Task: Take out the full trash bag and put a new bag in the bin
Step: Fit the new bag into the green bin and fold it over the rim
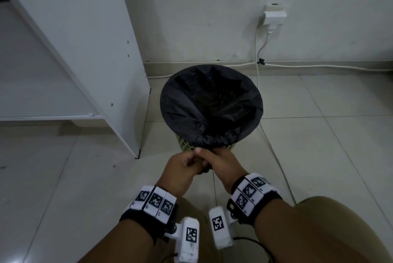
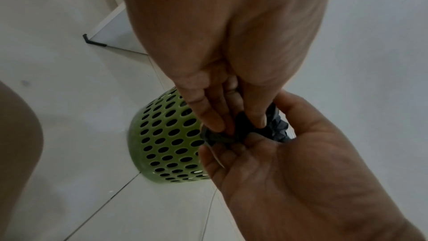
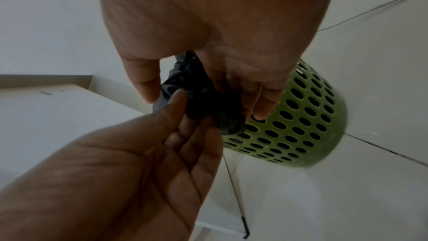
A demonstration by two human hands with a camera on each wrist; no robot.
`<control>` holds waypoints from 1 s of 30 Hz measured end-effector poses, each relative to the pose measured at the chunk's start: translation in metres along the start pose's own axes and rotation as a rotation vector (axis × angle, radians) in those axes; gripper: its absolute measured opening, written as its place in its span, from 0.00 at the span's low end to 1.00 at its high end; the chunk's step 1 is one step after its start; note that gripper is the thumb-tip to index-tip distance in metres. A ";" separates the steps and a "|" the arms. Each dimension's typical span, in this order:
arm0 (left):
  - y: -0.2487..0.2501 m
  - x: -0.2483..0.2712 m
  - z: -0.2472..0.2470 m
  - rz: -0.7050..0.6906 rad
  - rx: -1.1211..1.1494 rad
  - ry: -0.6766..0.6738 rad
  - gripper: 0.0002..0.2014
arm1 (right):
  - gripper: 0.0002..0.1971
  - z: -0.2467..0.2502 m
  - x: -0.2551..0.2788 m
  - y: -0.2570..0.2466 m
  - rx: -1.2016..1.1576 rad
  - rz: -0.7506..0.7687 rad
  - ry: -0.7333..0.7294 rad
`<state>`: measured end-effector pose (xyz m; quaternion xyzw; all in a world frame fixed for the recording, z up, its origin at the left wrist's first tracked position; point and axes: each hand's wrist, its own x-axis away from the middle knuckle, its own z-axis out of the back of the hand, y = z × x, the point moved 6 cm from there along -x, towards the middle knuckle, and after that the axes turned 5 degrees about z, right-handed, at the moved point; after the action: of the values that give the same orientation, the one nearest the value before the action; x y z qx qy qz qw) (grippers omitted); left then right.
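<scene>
Bag (image 1: 210, 101) edge bunched at bin (image 2: 166, 135) rim, pinched by L hand (image 1: 184, 163) + R hand (image 1: 223, 162) grip; bag bottom too dark

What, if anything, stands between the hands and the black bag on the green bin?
Nothing visible does. The left hand and right hand already pinch the gathered edge of the black bag at the near rim of the green bin. The wrist views show fingers directly on the bunched plastic.
</scene>
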<state>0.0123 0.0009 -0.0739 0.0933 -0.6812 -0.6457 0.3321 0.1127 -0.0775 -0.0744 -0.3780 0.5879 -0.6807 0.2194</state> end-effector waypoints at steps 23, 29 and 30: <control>0.001 -0.014 0.002 0.226 0.084 0.243 0.08 | 0.12 0.017 0.000 0.016 -0.120 -0.202 0.046; 0.002 -0.020 0.010 0.208 0.090 0.235 0.02 | 0.12 0.035 0.002 0.008 0.102 -0.027 0.137; 0.002 -0.020 0.011 0.216 0.111 0.225 0.03 | 0.11 0.039 0.002 0.009 0.096 -0.033 0.159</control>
<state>0.0214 0.0212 -0.0781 0.1093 -0.6803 -0.5532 0.4682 0.1399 -0.1055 -0.0819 -0.3215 0.5637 -0.7396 0.1787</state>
